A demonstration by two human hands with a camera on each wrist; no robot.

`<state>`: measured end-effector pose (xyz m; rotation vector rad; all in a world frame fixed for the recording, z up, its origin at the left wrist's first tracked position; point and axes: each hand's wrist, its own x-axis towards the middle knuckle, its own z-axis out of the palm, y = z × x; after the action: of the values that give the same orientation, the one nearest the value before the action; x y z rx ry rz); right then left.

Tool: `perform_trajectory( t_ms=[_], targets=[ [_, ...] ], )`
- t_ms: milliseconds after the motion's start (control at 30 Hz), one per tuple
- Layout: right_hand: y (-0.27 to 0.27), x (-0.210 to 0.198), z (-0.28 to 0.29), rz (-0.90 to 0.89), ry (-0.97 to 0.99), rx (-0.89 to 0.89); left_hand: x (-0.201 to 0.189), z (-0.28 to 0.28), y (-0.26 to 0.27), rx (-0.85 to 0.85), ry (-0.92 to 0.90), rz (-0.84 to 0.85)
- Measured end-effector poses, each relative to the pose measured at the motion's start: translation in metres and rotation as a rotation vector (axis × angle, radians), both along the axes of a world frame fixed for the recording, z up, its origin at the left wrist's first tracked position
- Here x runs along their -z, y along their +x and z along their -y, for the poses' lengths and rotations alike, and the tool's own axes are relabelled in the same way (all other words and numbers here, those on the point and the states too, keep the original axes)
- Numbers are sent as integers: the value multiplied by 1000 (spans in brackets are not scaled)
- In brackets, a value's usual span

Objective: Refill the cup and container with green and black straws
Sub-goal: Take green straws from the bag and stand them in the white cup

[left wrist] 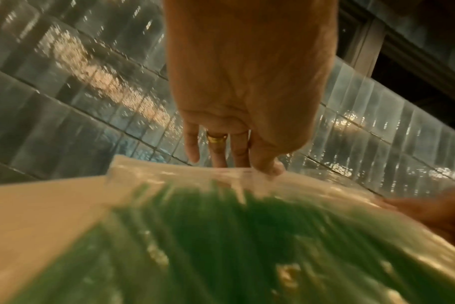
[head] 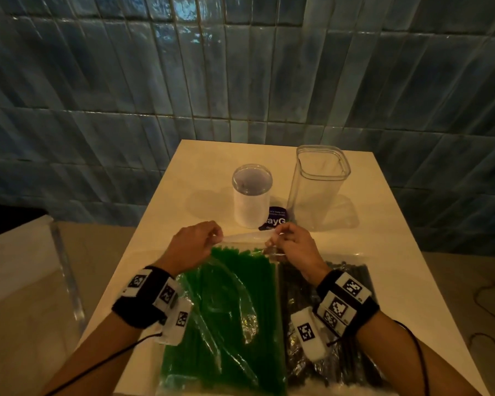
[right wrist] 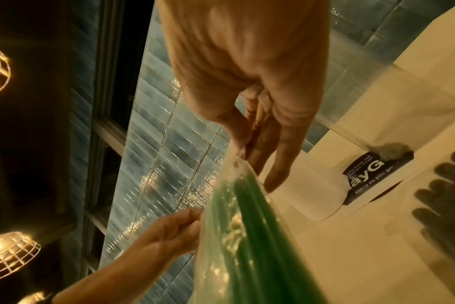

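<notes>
Stood side by side at the far half of the white table (head: pixel 389 212): a round clear cup (head: pixel 251 195) on the left and a taller, square-shouldered clear container (head: pixel 316 190) on the right, both upright, mouths open, no straws seen inside either. Lay flat between their bases: a small dark label (head: pixel 275 220) with white lettering, partly covered by the cup.

Nearer the person, two clear plastic bags side by side on the table. Packed the left bag (head: pixel 229 318) full: green straws (head: pixel 240 295), long axes running from the near table edge away toward the cup, far ends bunched just below the bag's mouth. Filled the right bag (head: pixel 352 347) likewise: black straws (head: pixel 346 275), lying parallel to the green ones, far ends pointing toward the container. Touched or overlapped along their inner edges; exact contact hard to judge under the glare.

Lifted off the table at its far end: the mouth of the green bag, held taut between both hands. Curled round the left corner of that open edge, thumb and fingertips pinching the film: the left hand (head: pixel 196 242), a gold ring (left wrist: pixel 216 138) on one finger. Pinched the right corner in the same manner, thumb against closed fingers: the right hand (head: pixel 290 247). Strapped to each wrist: a dark band (head: pixel 139 301) carrying square black-and-white markers.
</notes>
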<state>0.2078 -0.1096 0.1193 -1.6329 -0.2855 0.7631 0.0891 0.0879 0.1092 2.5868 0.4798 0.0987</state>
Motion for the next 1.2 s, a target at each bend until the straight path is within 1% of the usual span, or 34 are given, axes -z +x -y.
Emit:
perform_trajectory(
  t_ms=[133, 233, 300, 367, 433, 467, 500, 567, 633, 667, 700, 733, 767, 833, 867, 900, 933, 1000, 1033, 1067, 1133, 1200],
  targets=[
    [3, -4, 2, -66, 27, 31, -4, -47, -33, -85, 54, -71],
    [7, -6, 1, -90, 37, 29, -11, -73, -59, -133, 12, -85],
    [7, -11, -5, -112, 59, -6, -20, -81, -72, -146, -14, -40],
    [6, -20, -15, -104, 92, -28, -36, -85, -80, -187, 10, 67],
    [5, -33, -25, -75, 147, -26, -62, -87, -88, -239, 5, 185],
    [6, -40, -29, -50, 177, -20, -78, -85, -93, -251, -42, 237],
    [8, -46, -31, -15, 198, -15, -93, -83, -98, -238, -123, 317],
    [14, -53, -33, 38, 204, -28, -125, -65, -113, -179, -292, 396],
    [19, -53, -31, 28, 152, -60, -145, -39, -123, -59, -340, 312],
    [21, -49, -29, -5, 102, -69, -144, -27, -124, 6, -344, 217],
    [22, -42, -27, -71, 48, -80, -137, -13, -124, 70, -351, 111],
    [23, -32, -24, -175, 12, -102, -126, 3, -120, 134, -335, -3],
    [22, -22, -21, -314, 1, -132, -111, 16, -115, 167, -326, -76],
    [16, -3, -17, -566, 6, -196, -67, 36, -103, 221, -348, -146],
    [12, 5, -15, -621, -15, -213, -44, 44, -98, 249, -360, -184],
    [8, 12, -14, -622, -56, -221, -20, 50, -93, 272, -370, -230],
    [6, 20, -15, -587, -110, -210, -3, 54, -89, 292, -375, -278],
    [3, 34, -16, -509, -189, -154, 24, 63, -78, 290, -421, -347],
    [2, 40, -15, -486, -212, -134, 33, 68, -72, 252, -435, -338],
    [1, 45, -15, -462, -225, -135, 39, 73, -65, 183, -407, -303],
    [0, 51, -14, -415, -224, -139, 52, 83, -49, -11, -194, -214],
    [-1, 53, -14, -372, -210, -125, 59, 92, -33, -141, 2, -214]
  ],
)
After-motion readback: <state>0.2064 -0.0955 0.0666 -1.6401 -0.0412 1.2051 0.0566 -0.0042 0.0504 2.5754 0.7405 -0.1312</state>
